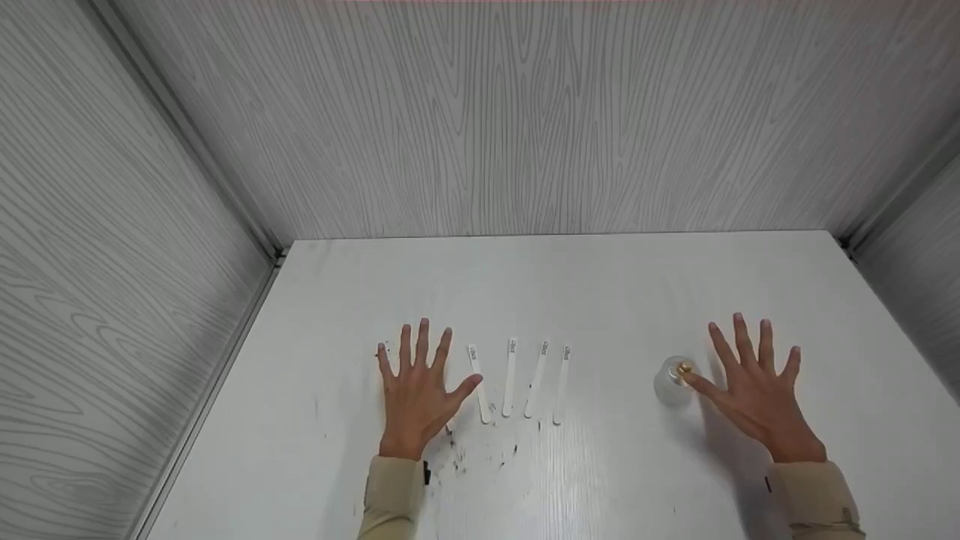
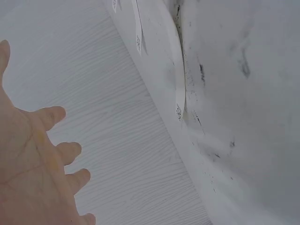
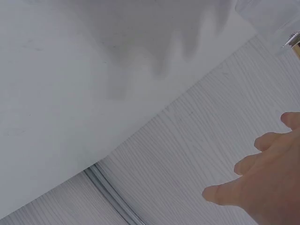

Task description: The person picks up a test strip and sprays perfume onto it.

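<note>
My left hand (image 1: 418, 401), palm down with fingers spread, is over the table beside a row of narrow white strips. Its thumb overlaps the nearest strip (image 1: 480, 394) in the head view; part of another strip shows below that hand. Three more strips (image 1: 510, 379) fan out to the right, each with a small dark print at its far end. In the left wrist view one strip (image 2: 177, 61) looks curved. Fingers also spread, my right hand (image 1: 757, 397) casts a shadow on the table. Its thumb overlaps the gold-coloured top of a small clear glass bottle (image 1: 667, 390), which stands upright.
The white table (image 1: 600, 292) bears dark smudges and specks (image 1: 457, 457) near the strips. Grey wood-grain panels (image 1: 480, 120) rise behind it and at both sides. The bottle (image 3: 272, 18) shows partly at the top corner of the right wrist view.
</note>
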`<state>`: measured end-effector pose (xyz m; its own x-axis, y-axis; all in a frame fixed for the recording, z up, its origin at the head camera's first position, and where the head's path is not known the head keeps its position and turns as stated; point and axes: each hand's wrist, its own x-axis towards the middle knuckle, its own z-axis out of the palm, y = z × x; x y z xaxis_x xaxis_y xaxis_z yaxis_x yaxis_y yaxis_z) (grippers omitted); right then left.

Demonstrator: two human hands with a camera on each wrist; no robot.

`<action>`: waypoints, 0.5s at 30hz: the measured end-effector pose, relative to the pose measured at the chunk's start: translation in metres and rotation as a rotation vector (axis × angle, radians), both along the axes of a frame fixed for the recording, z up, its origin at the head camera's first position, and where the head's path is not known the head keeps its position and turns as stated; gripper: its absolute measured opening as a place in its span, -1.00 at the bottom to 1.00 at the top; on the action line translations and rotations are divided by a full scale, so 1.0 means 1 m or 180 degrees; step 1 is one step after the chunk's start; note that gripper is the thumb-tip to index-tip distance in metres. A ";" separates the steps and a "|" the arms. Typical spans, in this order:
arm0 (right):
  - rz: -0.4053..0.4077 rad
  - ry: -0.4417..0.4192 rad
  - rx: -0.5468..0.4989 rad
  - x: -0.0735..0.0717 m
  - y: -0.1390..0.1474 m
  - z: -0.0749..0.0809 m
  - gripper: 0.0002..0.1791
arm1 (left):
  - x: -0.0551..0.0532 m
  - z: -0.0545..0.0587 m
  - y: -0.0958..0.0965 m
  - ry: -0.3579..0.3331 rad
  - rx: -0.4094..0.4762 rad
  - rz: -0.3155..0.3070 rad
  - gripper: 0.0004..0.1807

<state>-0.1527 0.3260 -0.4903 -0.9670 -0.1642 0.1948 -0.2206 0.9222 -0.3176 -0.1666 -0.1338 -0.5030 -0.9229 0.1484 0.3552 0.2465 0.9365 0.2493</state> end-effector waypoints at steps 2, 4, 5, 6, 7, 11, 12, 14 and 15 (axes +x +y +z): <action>0.0014 -0.0030 -0.0195 -0.001 -0.001 0.002 -0.05 | -0.001 0.001 0.002 0.0026 0.0098 0.0012 -0.08; -0.0004 -0.0126 -0.0499 -0.001 -0.003 0.005 -0.07 | -0.001 0.002 0.004 0.0069 0.0310 -0.0008 -0.16; -0.0019 -0.0148 -0.0655 -0.002 -0.004 0.007 -0.09 | -0.001 0.002 0.006 0.0085 0.0454 -0.0025 -0.21; -0.0031 -0.0161 -0.0815 -0.002 -0.005 0.008 -0.12 | -0.002 0.003 0.008 0.0077 0.0619 -0.0047 -0.26; -0.0032 -0.0151 -0.0967 -0.003 -0.006 0.009 -0.15 | -0.002 0.003 0.009 0.0055 0.0786 -0.0068 -0.31; 0.0040 0.0022 -0.1281 -0.005 -0.010 0.010 -0.30 | -0.002 0.004 0.017 -0.0261 0.1381 -0.0073 -0.45; 0.0074 0.0056 -0.1330 -0.005 -0.010 0.010 -0.33 | -0.002 0.004 0.019 -0.0367 0.1493 -0.0072 -0.47; 0.0111 0.0098 -0.1397 -0.006 -0.010 0.009 -0.36 | -0.002 0.004 0.022 -0.0552 0.1665 -0.0090 -0.49; 0.0122 0.0102 -0.1421 -0.006 -0.010 0.009 -0.36 | -0.002 0.003 0.024 -0.0632 0.1734 -0.0114 -0.49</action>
<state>-0.1589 0.3162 -0.4815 -0.9542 -0.0928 0.2843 -0.2680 0.6874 -0.6750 -0.1682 -0.1103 -0.5000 -0.9775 0.0250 0.2095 0.1748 0.6521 0.7377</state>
